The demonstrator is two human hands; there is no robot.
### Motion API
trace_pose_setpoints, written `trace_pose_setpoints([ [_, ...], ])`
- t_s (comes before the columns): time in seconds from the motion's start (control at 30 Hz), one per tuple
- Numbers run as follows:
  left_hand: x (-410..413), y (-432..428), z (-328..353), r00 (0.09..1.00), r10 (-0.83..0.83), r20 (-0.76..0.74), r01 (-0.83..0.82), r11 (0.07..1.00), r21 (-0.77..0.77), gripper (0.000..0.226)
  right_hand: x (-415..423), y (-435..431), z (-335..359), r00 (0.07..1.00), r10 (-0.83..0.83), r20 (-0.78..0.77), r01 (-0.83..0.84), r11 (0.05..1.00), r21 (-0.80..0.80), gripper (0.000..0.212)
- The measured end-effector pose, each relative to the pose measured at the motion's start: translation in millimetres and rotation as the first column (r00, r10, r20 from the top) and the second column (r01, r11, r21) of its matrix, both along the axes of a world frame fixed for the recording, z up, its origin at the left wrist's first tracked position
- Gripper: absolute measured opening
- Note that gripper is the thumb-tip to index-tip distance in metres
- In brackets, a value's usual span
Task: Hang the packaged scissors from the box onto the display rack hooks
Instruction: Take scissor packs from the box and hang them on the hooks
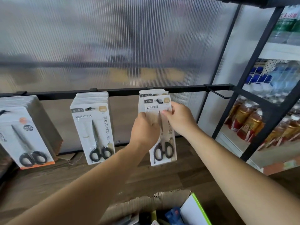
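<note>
A white scissors package with black-handled scissors hangs at the front of a small stack on a hook of the black rack bar. My left hand grips the package's left edge. From the right, my right hand pinches its upper right edge. A full stack of the same packages hangs on the hook to the left. Another stack with orange trim hangs at the far left. The open cardboard box sits at the bottom of the view.
An empty black hook sticks out from the bar to the right of my hands. Behind the bar is a ribbed translucent panel. At the right a black metal shelf holds bottled drinks. A wooden surface lies below the hanging packages.
</note>
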State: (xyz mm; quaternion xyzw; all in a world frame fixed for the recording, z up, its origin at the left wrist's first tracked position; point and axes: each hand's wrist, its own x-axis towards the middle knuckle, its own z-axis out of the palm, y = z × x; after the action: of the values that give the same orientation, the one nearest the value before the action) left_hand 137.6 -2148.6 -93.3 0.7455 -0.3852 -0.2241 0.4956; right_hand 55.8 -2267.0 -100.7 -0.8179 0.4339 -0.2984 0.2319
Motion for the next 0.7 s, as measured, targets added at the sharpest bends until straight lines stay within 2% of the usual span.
trace_pose_setpoints([
  [0.07, 7.9, -4.5, 1.8, 0.992, -0.055, 0.112, 0.041, 0.992, 0.122, 0.008, 10.1, -1.5, -1.1, 0.998, -0.036, -0.053, 0.032, 0.997, -0.068, 0.032],
  [0.13, 15.8, -10.6, 3.7, 0.98, -0.117, 0.163, 0.069, 0.959, 0.277, 0.04, 18.8, -2.5, -1.3, 0.993, -0.077, -0.087, 0.067, 0.992, -0.11, 0.039],
  [0.17, 18.8, -13.4, 5.4, 0.976, -0.143, 0.163, 0.084, 0.942, 0.324, 0.048, 22.5, -3.1, -1.1, 0.991, -0.096, -0.097, 0.084, 0.989, -0.118, 0.043],
  [0.33, 27.6, -15.6, 10.0, 0.978, -0.167, 0.127, 0.117, 0.937, 0.329, 0.054, 30.8, -3.4, -5.1, 0.98, -0.113, -0.165, 0.1, 0.991, -0.084, 0.062],
  [0.47, 25.9, 4.1, -2.7, 0.95, -0.227, 0.215, 0.125, 0.906, 0.404, 0.066, 14.5, 15.1, -17.6, 0.948, -0.14, -0.286, 0.135, 0.99, -0.037, 0.068],
  [0.6, 22.6, 50.4, -17.0, 0.846, -0.38, 0.375, 0.169, 0.857, 0.487, 0.071, -8.2, 58.7, -41.0, 0.915, -0.014, -0.403, 0.017, 1.0, 0.003, 0.062],
  [0.7, 24.4, 86.4, -26.6, 0.802, -0.435, 0.409, 0.17, 0.823, 0.542, 0.066, -17.5, 90.1, -52.2, 0.883, 0.087, -0.46, -0.108, 0.994, -0.02, 0.06],
])
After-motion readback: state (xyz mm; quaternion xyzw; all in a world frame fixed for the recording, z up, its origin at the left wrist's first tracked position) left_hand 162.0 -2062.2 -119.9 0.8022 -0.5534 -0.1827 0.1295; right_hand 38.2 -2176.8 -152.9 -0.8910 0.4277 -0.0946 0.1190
